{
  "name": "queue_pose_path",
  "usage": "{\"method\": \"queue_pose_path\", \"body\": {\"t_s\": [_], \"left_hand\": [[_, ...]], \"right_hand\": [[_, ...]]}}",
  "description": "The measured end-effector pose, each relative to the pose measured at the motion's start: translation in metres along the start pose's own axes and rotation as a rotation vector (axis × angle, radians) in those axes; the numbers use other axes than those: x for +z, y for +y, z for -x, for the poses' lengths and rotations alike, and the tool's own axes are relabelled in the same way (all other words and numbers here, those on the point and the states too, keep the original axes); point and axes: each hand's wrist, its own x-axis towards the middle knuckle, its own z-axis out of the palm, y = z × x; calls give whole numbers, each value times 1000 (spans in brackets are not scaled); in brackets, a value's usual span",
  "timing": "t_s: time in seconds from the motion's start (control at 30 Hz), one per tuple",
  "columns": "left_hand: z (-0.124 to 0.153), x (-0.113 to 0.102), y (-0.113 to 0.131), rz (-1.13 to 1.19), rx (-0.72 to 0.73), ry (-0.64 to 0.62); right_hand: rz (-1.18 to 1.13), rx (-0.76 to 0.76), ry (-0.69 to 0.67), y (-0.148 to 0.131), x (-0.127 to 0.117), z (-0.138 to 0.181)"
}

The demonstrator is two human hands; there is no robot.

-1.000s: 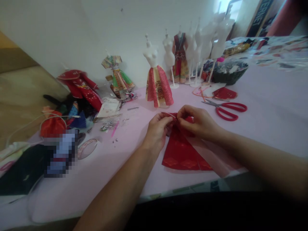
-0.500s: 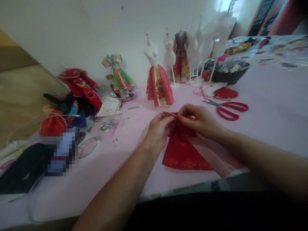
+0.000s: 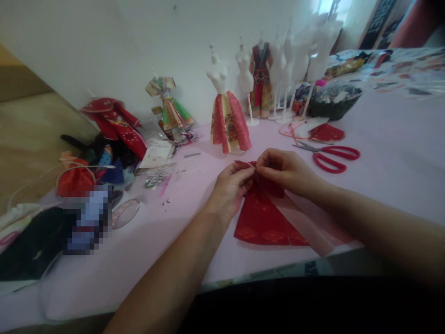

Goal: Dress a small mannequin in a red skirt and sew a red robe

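A small red patterned skirt piece (image 3: pixel 264 220) lies fanned out on the pale pink table (image 3: pixel 156 236), its narrow top lifted. My left hand (image 3: pixel 231 188) pinches that top edge from the left. My right hand (image 3: pixel 285 171) pinches the same edge from the right, fingers closed, the two hands nearly touching. A thin light strip runs along the pinched edge. What the fingertips hide I cannot make out.
Red-handled scissors (image 3: pixel 330 155) lie right of my hands. A white mannequin in a red and cream skirt (image 3: pixel 227 118) stands behind them, with several more mannequins (image 3: pixel 288 65) and a dark basket (image 3: pixel 333 104) further back. Doll clothes (image 3: pixel 114 123) and loose bits crowd the left.
Both hands stay pinched on the skirt's top edge with only small finger shifts. The view has tilted slightly.
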Motion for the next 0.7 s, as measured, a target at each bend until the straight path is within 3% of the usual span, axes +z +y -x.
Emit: {"method": "queue_pose_path", "body": {"t_s": [0.7], "left_hand": [[-1,-1,-1,8,-34,-33]], "right_hand": [[-139,104,-75,2,-1,-2]]}}
